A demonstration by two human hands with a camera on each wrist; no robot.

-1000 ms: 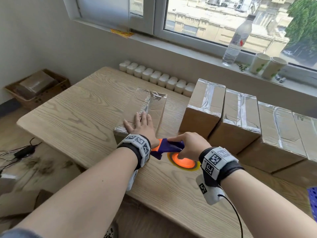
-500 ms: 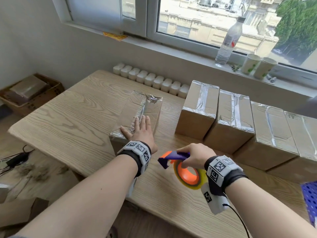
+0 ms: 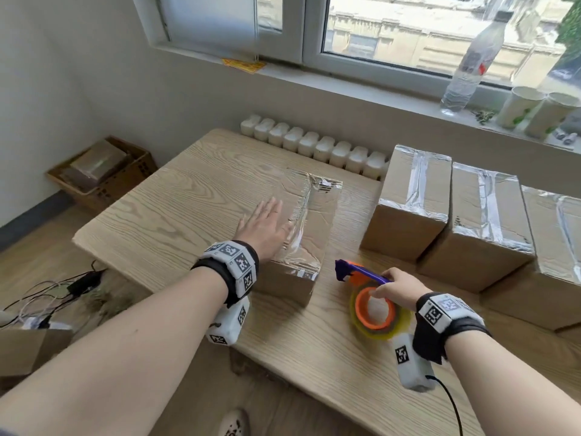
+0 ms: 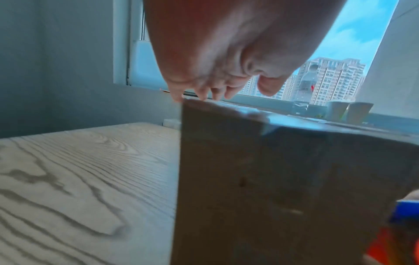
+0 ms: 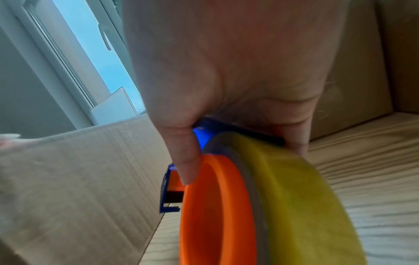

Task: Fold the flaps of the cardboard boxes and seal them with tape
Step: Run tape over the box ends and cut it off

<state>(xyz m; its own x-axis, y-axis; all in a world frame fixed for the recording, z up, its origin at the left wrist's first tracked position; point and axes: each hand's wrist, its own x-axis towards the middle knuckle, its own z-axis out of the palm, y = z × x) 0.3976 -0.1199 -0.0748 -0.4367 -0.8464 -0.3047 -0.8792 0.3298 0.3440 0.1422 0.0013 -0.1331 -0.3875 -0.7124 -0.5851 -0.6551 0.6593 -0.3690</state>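
Observation:
A cardboard box (image 3: 317, 221) with shiny tape along its top seam stands on the wooden table (image 3: 176, 215). My left hand (image 3: 265, 228) lies flat with straight fingers on the box's top, near its left edge; in the left wrist view the fingertips (image 4: 215, 91) touch the top edge of the box (image 4: 283, 188). My right hand (image 3: 397, 286) grips a tape dispenser (image 3: 372, 306) with a purple frame, an orange hub and a yellowish roll, held over the table just right of the box. In the right wrist view the thumb (image 5: 186, 157) presses the orange hub (image 5: 215, 206).
Three taped boxes (image 3: 415, 199) stand in a row at the right, close behind the dispenser. A row of white radiator caps (image 3: 314, 146) lines the table's far edge. A bottle (image 3: 471, 58) and paper cups (image 3: 522, 105) sit on the windowsill. Cables (image 3: 47, 294) and a crate (image 3: 103, 171) lie on the floor at the left.
My right hand has drawn the dispenser away from the box's near end, to the right and toward me. My left hand has slid along the box's top toward its left edge.

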